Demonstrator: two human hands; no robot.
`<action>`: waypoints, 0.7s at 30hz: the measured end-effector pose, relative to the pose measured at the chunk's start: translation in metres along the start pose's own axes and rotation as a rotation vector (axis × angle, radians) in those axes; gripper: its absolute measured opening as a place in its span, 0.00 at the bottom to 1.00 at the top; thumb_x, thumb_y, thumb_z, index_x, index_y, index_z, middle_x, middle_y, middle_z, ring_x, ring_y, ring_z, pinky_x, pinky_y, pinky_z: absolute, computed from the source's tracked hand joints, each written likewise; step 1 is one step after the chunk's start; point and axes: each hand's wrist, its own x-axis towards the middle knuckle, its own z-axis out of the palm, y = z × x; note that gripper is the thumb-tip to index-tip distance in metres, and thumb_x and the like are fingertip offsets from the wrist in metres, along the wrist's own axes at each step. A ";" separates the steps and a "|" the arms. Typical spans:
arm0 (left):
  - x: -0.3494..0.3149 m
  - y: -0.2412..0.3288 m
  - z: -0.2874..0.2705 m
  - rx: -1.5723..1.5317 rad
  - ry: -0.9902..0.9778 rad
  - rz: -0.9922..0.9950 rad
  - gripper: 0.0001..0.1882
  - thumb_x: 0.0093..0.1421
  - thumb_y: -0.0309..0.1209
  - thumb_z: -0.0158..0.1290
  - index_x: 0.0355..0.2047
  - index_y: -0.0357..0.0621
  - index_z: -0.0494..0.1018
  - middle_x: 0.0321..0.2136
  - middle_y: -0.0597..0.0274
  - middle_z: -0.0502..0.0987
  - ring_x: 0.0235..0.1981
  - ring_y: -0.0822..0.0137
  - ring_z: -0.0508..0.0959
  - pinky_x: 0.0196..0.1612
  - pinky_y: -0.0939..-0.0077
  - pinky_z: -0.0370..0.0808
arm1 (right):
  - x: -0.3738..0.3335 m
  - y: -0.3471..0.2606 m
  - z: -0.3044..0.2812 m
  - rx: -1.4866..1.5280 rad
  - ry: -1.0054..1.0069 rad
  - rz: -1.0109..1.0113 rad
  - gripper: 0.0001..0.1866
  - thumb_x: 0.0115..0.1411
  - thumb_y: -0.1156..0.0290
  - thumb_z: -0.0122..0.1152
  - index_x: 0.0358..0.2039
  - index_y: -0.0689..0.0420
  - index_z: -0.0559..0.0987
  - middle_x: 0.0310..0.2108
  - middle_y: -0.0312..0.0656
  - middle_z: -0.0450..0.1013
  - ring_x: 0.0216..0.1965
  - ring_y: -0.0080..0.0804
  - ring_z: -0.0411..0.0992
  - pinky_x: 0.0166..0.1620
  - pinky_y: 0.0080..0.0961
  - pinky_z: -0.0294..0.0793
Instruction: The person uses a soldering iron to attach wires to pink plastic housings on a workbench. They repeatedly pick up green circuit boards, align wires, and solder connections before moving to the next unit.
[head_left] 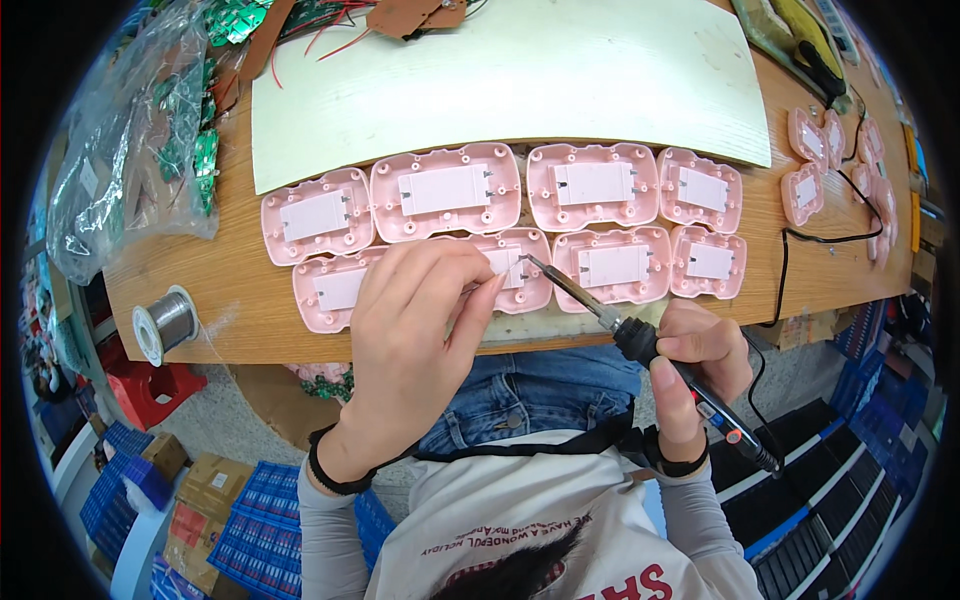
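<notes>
"Now, head view: where does the work lie?"

"At the front edge of the bench (pixel 255 345), just toward 1 o'clock from centre: a pink shell (pixel 538 292), second from the 9 o'clock end of the near row, its open side up and its pale inner panel (pixel 506 262) showing. The left hand (pixel 425 300) covers part of it."

"And the tools?"

"The right hand (pixel 695 355) is wrapped round the handle of a soldering iron (pixel 575 291), which slants in from 4 o'clock. Its tip meets the panel's 3 o'clock edge; touching or just above cannot be told. The left hand comes in from 8 o'clock, thumb and forefinger pinched together, apparently on a thin strand, probably solder. A spool of grey wire (pixel 168 322) stands at 9 o'clock."

"Which step is shown?"

"Judged from the pose, soldering at a small metal contact on that edge. Whether a joint has formed is too small to see."

"What does the next move call for?"

"Likely a steady tip, a short feed of strand into the heat, then a clean lift back toward 4 o'clock. The hot shaft should clear the shell's rim, which would presumably melt, and the left fingertips lie near the tip. The neighbouring shell (pixel 612 264) at 3 o'clock has a similar panel and may call for the same treatment."
</notes>
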 end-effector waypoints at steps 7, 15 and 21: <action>0.002 0.001 -0.002 0.034 -0.010 0.021 0.07 0.47 0.19 0.58 0.27 0.38 0.72 0.28 0.60 0.75 0.30 0.63 0.73 0.32 0.74 0.69 | 0.000 -0.001 0.001 -0.023 0.000 0.019 0.07 0.44 0.78 0.57 0.24 0.63 0.69 0.12 0.38 0.62 0.11 0.25 0.56 0.17 0.22 0.54; 0.005 0.002 -0.003 0.064 -0.034 0.028 0.07 0.48 0.18 0.58 0.27 0.38 0.72 0.28 0.60 0.75 0.30 0.64 0.73 0.31 0.76 0.70 | 0.004 -0.003 0.003 -0.054 -0.025 -0.051 0.08 0.39 0.79 0.59 0.22 0.62 0.71 0.12 0.38 0.63 0.10 0.28 0.58 0.16 0.24 0.54; -0.006 0.005 -0.004 -0.069 0.032 -0.113 0.08 0.45 0.21 0.59 0.27 0.41 0.72 0.29 0.61 0.74 0.32 0.61 0.73 0.34 0.71 0.68 | 0.008 -0.012 0.002 -0.158 -0.089 -0.103 0.11 0.35 0.79 0.60 0.23 0.62 0.72 0.13 0.38 0.64 0.09 0.30 0.58 0.16 0.25 0.54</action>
